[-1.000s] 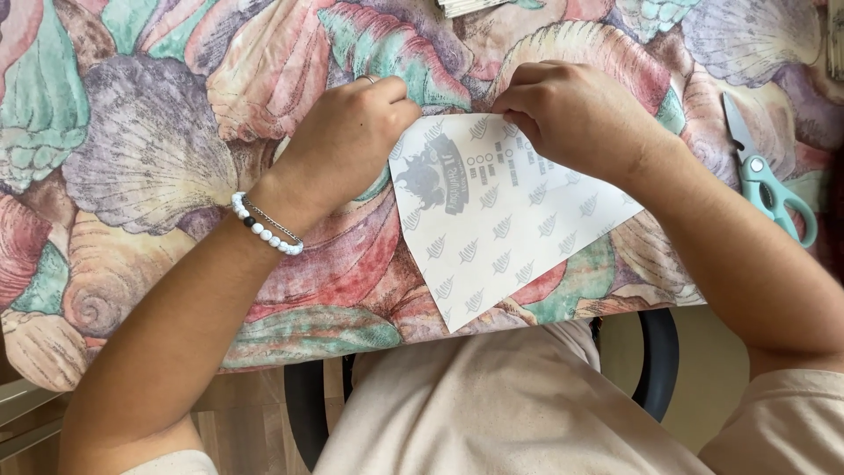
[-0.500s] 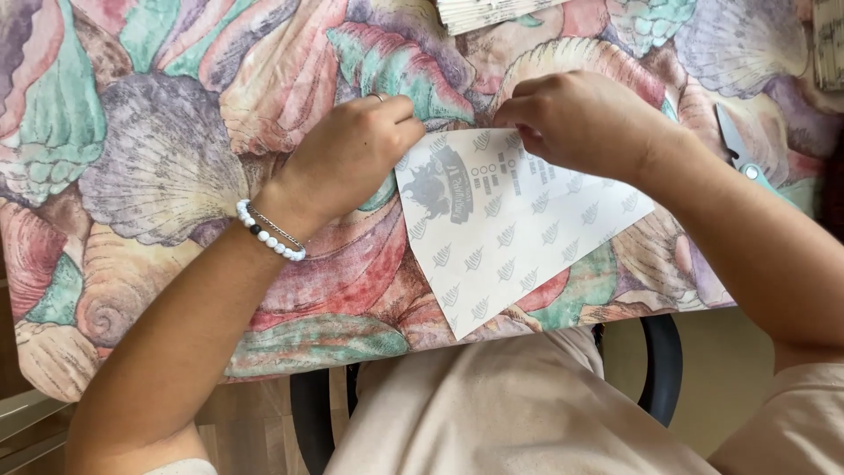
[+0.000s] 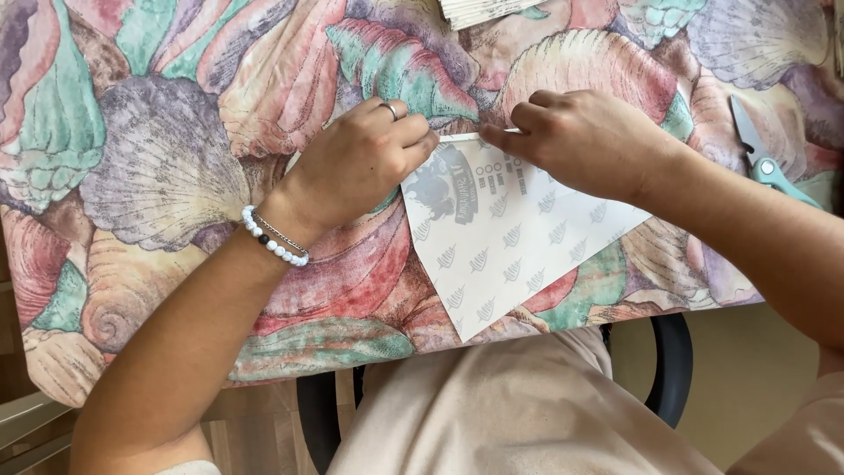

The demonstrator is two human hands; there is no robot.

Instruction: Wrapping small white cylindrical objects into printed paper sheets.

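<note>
Two hands work on one folded sheet of paper on a desk point(image 3: 158, 176) covered with a shell-print cloth. On the left, the left hand point(image 3: 360, 163) wears one ring and, at the wrist, one white bead bracelet point(image 3: 274, 237) with a thin chain beside it. Its fingers are curled, and their tips press down on the upper left corner of the paper point(image 3: 510, 246); the grip is narrow, pinching that edge against the cloth.

The paper is pale with a repeated small leaf pattern and one dark printed figure near its top left. It lies as a pointed shape, its lower tip reaching just over the near edge of the desk.

The right hand point(image 3: 589, 141) lies on the top edge of the paper, fingertips pointing left and nearly meeting the left hand's, flat and closed on the fold.

Farther right lies one pair of scissors point(image 3: 763, 158) with teal handles, well apart from the paper. At the top edge sits one stack of paper strips point(image 3: 488, 9).

Compared with half a second ago, both hands have drawn closer along the top edge, and the paper has hardly shifted.
</note>
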